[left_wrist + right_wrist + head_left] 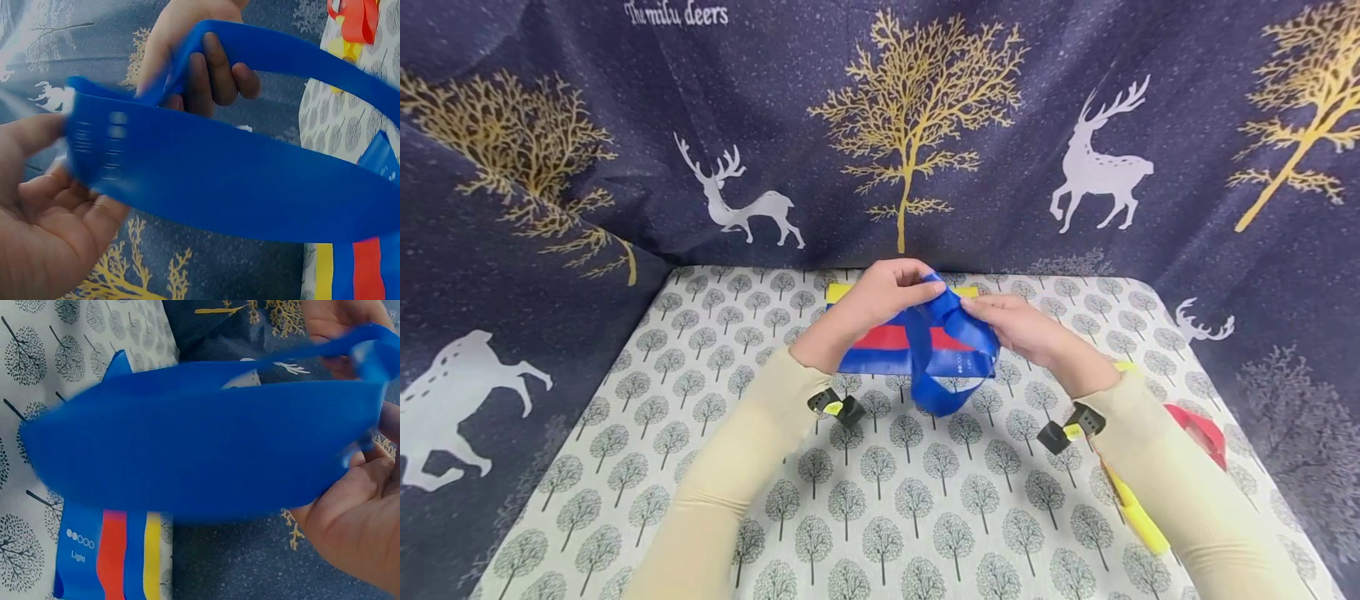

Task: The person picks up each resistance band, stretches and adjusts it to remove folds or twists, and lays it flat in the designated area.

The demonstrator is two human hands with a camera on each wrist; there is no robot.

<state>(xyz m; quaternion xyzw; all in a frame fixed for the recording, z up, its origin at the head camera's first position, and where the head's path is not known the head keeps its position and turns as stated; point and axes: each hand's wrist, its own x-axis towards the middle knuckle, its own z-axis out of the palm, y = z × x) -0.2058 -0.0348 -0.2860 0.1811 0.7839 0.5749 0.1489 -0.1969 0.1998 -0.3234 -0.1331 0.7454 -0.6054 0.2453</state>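
Both hands hold a blue resistance band (pixel 942 398) in the air above the table's far half, and its loop hangs down below them. At the band's upper left, my left hand (pixel 891 290) pinches it between thumb and fingers. My right hand (pixel 1018 327) grips the band's right side, a short way from the left. In the left wrist view, pale printed marks show on the band (pixel 237 175) near the left fingers. Flat bands in blue, red (pixel 882 337) and yellow (pixel 838 292) lie side by side beneath, partly hidden; a blue one (pixel 78 556) reads "Light".
Right of my right forearm lie a yellow band (pixel 1142 521) and a red band (pixel 1204 435), partly covered by the sleeve. The table wears a tree-print cloth (pixel 850 500). Dark fabric (pixel 820 100) with deer and trees hangs behind and beside it.
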